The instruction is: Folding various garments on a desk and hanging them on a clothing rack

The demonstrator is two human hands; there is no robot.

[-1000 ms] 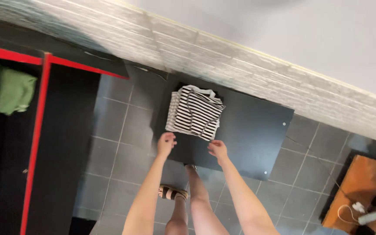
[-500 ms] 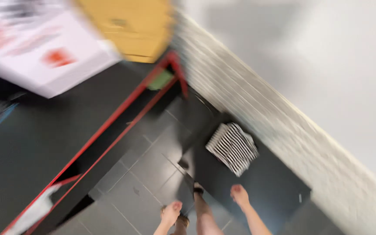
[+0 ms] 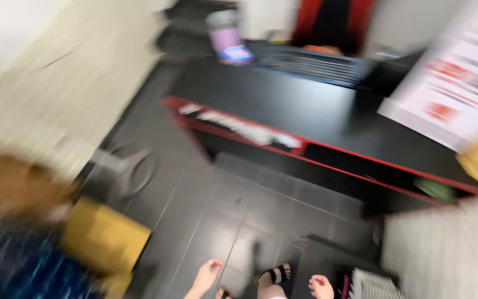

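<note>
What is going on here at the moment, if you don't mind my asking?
A person stands on a dark tiled floor and looks down through a badly blurred view. Both hands are bare and hold nothing: the left hand and right hand hang open above a sandalled foot. A folded striped garment lies at the bottom edge, just beside the right hand. Ahead runs a black desk with red trim, and a yellow box sits to the left.

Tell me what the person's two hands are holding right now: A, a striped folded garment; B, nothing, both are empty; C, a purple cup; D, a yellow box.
B: the left hand and right hand hang open and empty above the dark tiled floor.
</note>
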